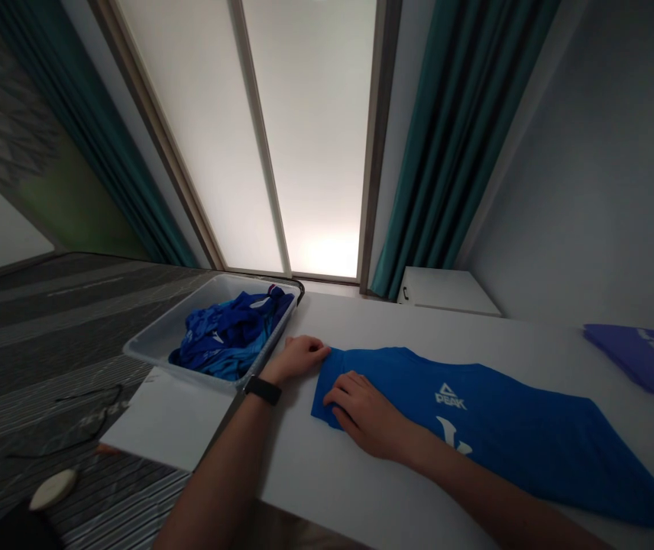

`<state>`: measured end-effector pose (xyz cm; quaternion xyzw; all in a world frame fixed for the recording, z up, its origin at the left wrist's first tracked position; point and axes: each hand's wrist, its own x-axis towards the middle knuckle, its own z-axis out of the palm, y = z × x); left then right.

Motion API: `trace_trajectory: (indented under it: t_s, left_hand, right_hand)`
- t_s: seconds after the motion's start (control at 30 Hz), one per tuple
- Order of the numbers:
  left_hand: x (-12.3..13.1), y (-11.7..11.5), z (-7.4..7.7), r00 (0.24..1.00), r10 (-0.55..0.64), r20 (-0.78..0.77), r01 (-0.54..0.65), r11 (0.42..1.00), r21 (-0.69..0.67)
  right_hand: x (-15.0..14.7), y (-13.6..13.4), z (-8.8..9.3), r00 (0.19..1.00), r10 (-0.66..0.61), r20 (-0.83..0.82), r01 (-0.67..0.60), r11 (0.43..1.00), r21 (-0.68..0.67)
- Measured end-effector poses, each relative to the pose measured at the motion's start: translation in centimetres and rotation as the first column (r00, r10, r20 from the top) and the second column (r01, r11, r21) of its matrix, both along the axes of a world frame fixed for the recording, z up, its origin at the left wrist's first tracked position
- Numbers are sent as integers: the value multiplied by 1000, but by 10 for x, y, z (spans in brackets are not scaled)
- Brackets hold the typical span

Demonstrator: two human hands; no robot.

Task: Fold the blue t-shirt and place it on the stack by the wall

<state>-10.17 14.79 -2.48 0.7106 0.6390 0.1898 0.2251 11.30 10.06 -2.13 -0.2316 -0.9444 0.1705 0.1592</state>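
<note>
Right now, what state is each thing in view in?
blue garment: laid flat on the table, PEAK logo up
left hand: at the garment's end, grip unclear
right hand: resting on the garment, fingers slightly bent
black wristband: worn on the left wrist
plastic tub: open, no lid on
clothes in the tub: rumpled
purple cloth: lying flat
teal curtains: drawn aside

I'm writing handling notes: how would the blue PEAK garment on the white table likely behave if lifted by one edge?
The blue PEAK garment would probably droop: it lies flat like thin cloth, and the clothes heaped in the plastic bin slump into folds. It looks light for its size, with little visible thickness. Breakage seems unlikely: no rigid parts show.
</note>
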Motion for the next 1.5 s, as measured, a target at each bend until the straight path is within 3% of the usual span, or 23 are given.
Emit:
trace_trajectory:
  t_s: [0.27, 0.47, 1.03, 1.5]
  left_hand:
    - [-1, 2, -6, 999, 29, 40, -28, 999, -23]
    - [1, 2, -2, 1000, 29, 5, -28, 999, -41]
    - [0, 4, -5, 1000, 7, 18, -7, 1000, -17]
    - [0, 3, -6, 999, 12, 39, -12, 1000, -8]
  right_hand:
    - [-32, 23, 2, 991, 38, 128, -65, 974, 216]
    - [-38, 23, 8, 975, 29, 222, -75, 977, 199]
    - [-36, 26, 9, 979, 85, 185, -122, 973, 198]
    - [-32, 29, 1, 967, 150, 206, -211, 926, 313]
